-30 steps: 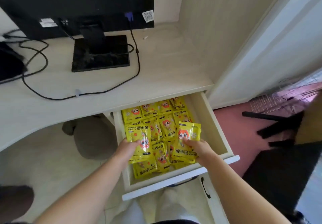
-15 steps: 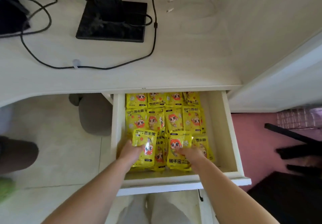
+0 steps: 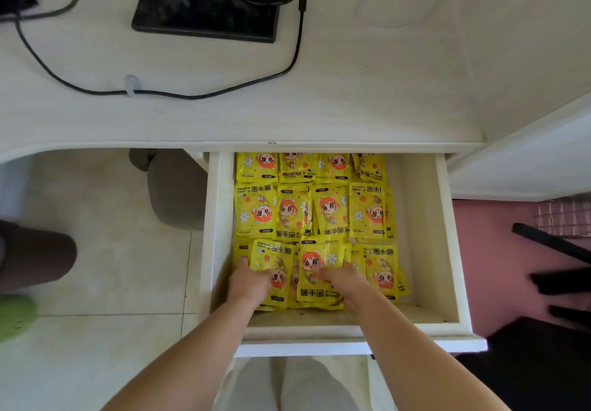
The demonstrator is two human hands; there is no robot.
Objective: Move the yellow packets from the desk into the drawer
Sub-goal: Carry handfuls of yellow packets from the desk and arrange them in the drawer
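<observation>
Nearest the camera, two bare forearms reach down into the open drawer [image 3: 447, 250]. The left hand [image 3: 248, 284] grasps the left packet [image 3: 271, 258] by its lower left edge, fingers curled round it. The right hand [image 3: 348, 282] holds the right packet [image 3: 315, 265] at its lower right corner, fingers lying over its face. Neither packet is released yet.

A second ago both were held up and tilted above the pile. Now they have come down and lie nearly flat on the front row, side by side, overlapping the ones beneath. By my reading the placing is almost done, and what remains is to let go and draw the hands out.

Beyond the hands, the other yellow packets [image 3: 329, 209] fill the drawer in rows running back toward the desk. They crowd the left and middle, leaving a bare strip of drawer floor along the right wall. The farthest row is partly hidden under the edge of the worktop [image 3: 367, 100].

Further back on the worktop, a black cable [image 3: 224, 93] loops across the pale surface. The dark monitor stand [image 3: 208, 4] sits at the far edge of view. No yellow packet shows on the part of the worktop in view, so these two may well be the last. Its left and far reaches lie outside the picture, though, so I cannot be sure.
</observation>
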